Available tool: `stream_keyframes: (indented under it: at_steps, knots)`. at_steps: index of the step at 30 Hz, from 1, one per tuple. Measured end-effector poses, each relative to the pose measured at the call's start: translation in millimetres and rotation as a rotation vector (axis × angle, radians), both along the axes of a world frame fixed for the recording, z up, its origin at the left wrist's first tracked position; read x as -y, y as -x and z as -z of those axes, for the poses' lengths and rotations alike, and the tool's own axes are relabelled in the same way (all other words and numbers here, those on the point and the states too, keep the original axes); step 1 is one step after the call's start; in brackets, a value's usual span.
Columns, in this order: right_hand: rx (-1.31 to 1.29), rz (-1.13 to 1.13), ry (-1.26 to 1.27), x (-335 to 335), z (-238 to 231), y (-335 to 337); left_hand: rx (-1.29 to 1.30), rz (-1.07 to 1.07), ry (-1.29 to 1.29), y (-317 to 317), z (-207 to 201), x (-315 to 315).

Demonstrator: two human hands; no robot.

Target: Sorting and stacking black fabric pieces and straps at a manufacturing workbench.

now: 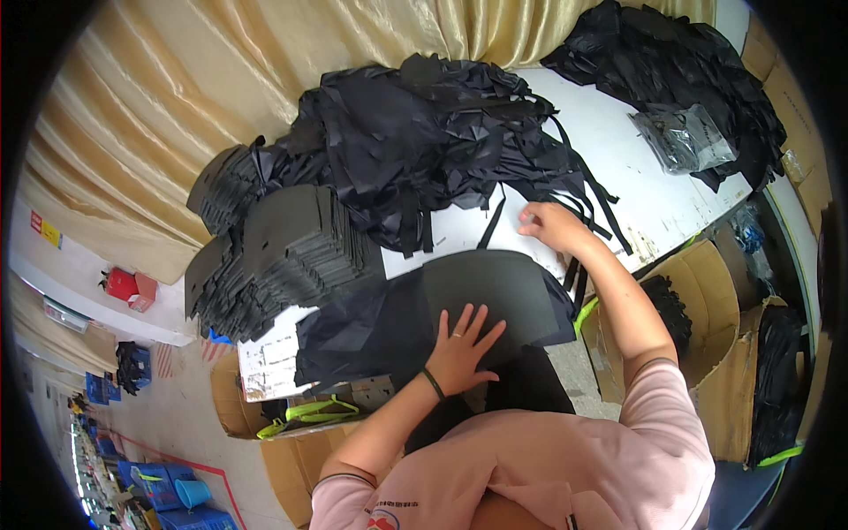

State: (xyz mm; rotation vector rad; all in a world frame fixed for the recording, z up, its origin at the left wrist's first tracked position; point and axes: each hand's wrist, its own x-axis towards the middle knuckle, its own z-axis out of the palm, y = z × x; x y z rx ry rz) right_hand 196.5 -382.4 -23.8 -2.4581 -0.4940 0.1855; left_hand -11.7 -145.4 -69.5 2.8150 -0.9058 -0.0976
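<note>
My left hand [463, 352] lies flat with fingers spread on a dark grey, curved-edge foam-like panel [486, 283]. The panel rests on black fabric [371, 322] at the near edge of the white table. My right hand [558, 228] is beyond the panel's far right edge, fingers curled in. Whatever it may hold is hidden. Black straps [609, 212] run beside and below that hand from a big heap of black fabric pieces [424, 132]. Several stacks of similar dark panels [291, 234] stand to the left of the heap.
A second black fabric heap [671, 57] and a clear plastic bag [689, 137] are on the white table [592, 146] at the far right. Open cardboard boxes [707, 300] stand right of my body; another box [231, 397] is at the left. Gold curtains [221, 71] hang behind.
</note>
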Motion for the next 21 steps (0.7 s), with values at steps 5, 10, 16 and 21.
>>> stream_keyframes:
  at_steps: [5,10,16,21]
  knots:
    - [0.263,-0.061,0.011,-81,3,-97,0.000,0.000,-0.030,-3,-2,4]
    - [0.261,-0.017,0.338,-159,-11,-168,-0.055,-0.017,0.060,-1,1,1]
    - [0.347,-0.009,0.487,-211,3,-234,-0.033,-0.031,0.091,-2,11,2]
    - [0.509,-0.168,0.460,-208,20,-244,0.006,-0.056,0.176,-4,18,2]
